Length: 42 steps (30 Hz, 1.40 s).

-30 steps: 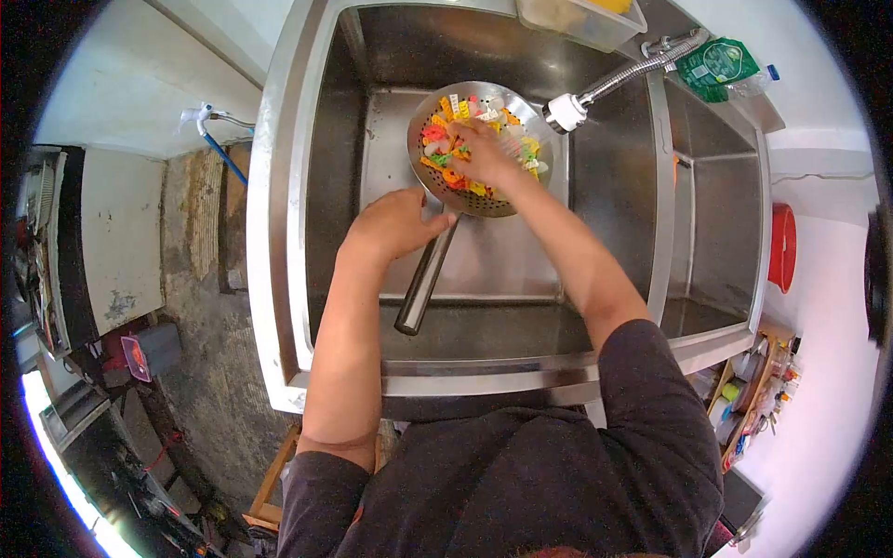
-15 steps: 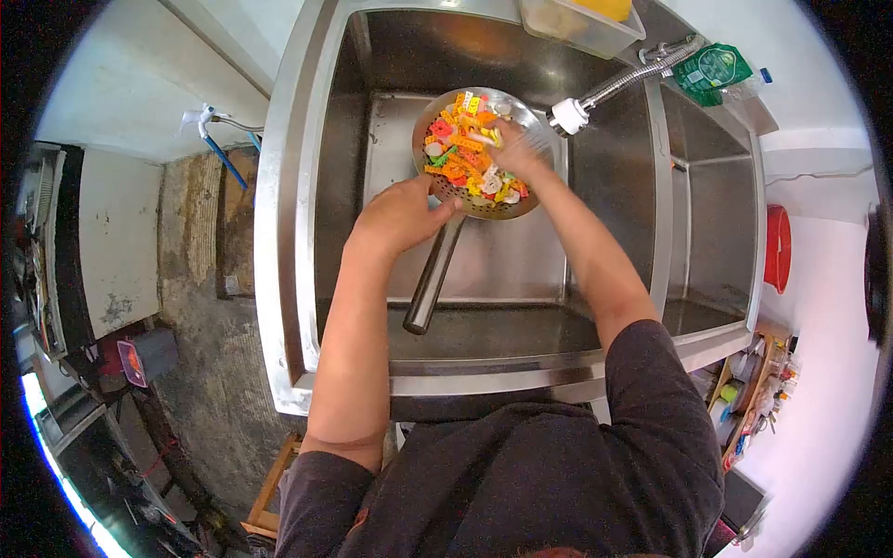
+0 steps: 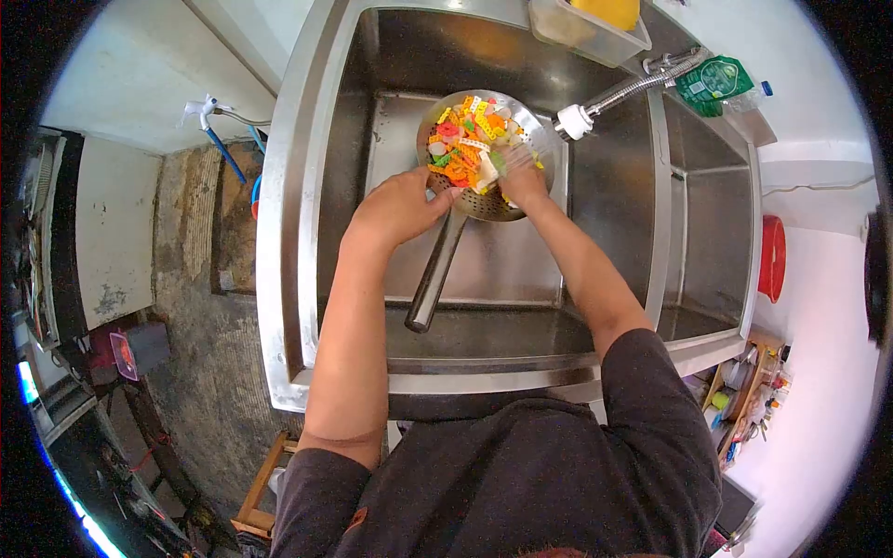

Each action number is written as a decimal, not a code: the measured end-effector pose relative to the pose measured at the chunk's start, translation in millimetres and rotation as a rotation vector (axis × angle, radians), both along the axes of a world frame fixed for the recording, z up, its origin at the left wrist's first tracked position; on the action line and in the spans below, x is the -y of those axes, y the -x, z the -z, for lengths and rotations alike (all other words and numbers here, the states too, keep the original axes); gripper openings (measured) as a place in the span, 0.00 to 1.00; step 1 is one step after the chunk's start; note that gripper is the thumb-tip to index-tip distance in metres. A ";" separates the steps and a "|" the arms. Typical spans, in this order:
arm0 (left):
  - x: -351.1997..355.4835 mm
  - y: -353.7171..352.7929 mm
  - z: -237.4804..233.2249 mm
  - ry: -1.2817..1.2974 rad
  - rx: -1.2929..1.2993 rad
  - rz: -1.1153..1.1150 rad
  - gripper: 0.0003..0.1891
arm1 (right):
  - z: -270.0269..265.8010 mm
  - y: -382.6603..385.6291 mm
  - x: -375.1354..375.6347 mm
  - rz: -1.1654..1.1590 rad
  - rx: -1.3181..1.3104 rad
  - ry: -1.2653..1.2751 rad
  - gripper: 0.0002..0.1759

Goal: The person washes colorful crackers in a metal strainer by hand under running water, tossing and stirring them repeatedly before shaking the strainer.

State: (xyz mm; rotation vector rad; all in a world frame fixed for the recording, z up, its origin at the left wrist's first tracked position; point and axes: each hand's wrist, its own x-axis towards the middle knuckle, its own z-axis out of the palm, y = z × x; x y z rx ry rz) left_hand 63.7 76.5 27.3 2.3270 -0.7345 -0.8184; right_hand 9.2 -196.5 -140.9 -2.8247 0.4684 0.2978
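A round metal strainer [image 3: 488, 208] with a perforated bowl and a long tubular handle [image 3: 433, 279] sits in the sink. In it lies a heap of small colourful pieces [image 3: 462, 153], orange, yellow, red, green and white, several of them notched strips. My left hand [image 3: 395, 209] grips the strainer's near-left rim, thumb over the edge beside the handle, fingers behind it. On the right side of the bowl my right hand [image 3: 525, 179] is down among the pieces, its fingers smeared by motion. A white faucet head [image 3: 573, 122] points at the bowl, with faint water-like streaks over that hand.
The steel sink [image 3: 474, 270] has a second basin [image 3: 712, 251] on the right. At the back stand a clear plastic tub [image 3: 595, 39] with something yellow and a green-labelled packet [image 3: 714, 86]. A red basin [image 3: 771, 259] is at the right wall.
My right hand has moved down and toward the near-right side of the strainer, and the pieces are rearranged. My left hand keeps its hold on the rim.
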 end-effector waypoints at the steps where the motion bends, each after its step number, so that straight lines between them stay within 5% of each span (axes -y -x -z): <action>1: -0.5 -0.2 -0.5 -0.002 -0.001 -0.002 0.31 | 13.4 -6.2 13.2 -0.002 -0.001 -0.002 0.33; 4: -0.4 -0.4 5.2 -0.022 0.003 -0.006 0.32 | 16.5 -12.8 30.9 0.052 0.254 -0.205 0.21; 6: -0.8 -0.8 12.5 -0.004 0.047 -0.037 0.35 | -68.6 -21.4 7.1 0.305 -0.061 -0.536 0.19; 8: -1.4 -0.4 14.2 -0.001 0.044 -0.032 0.35 | -57.3 -22.6 19.4 0.250 -0.098 -0.593 0.29; 11: -1.2 -1.3 12.3 -0.014 0.050 -0.028 0.35 | -28.8 -5.3 26.4 -0.184 0.054 -0.072 0.55; 14: 1.3 0.4 2.9 -0.022 0.022 -0.023 0.33 | -53.3 11.8 -30.4 -0.094 -0.136 0.100 0.59; 15: 1.8 0.4 -0.2 -0.020 -0.009 -0.025 0.31 | -18.9 13.9 -30.3 -0.054 -0.041 0.152 0.56; 18: 0.5 0.2 1.6 -0.015 -0.019 -0.019 0.31 | -11.7 9.4 -25.1 0.004 -0.064 -0.096 0.49; 22: 1.0 -0.2 2.2 -0.024 -0.001 -0.014 0.31 | -3.5 -8.4 -0.3 0.047 -0.071 -0.112 0.39; 24: 1.1 -0.1 2.6 -0.008 -0.014 -0.026 0.31 | -4.6 -19.4 17.7 0.228 -0.007 -0.377 0.38; 29: -0.5 -0.9 12.1 0.024 0.034 -0.011 0.34 | 10.4 -23.9 43.6 0.319 -0.019 -0.573 0.39; 31: -1.2 -0.9 12.1 0.034 0.040 -0.008 0.34 | -1.2 -17.8 28.2 0.648 -0.016 -1.022 0.32; 34: -0.8 -0.7 12.8 0.029 0.038 -0.016 0.34 | -0.6 -13.8 15.3 0.775 0.144 -1.341 0.22; 38: -1.1 -0.3 13.5 0.036 0.014 -0.025 0.34 | -9.9 -12.8 9.1 0.622 0.125 -1.428 0.20; 42: -1.2 -0.4 12.3 0.027 0.023 -0.017 0.33 | -0.6 -13.8 12.3 0.831 0.117 -1.678 0.13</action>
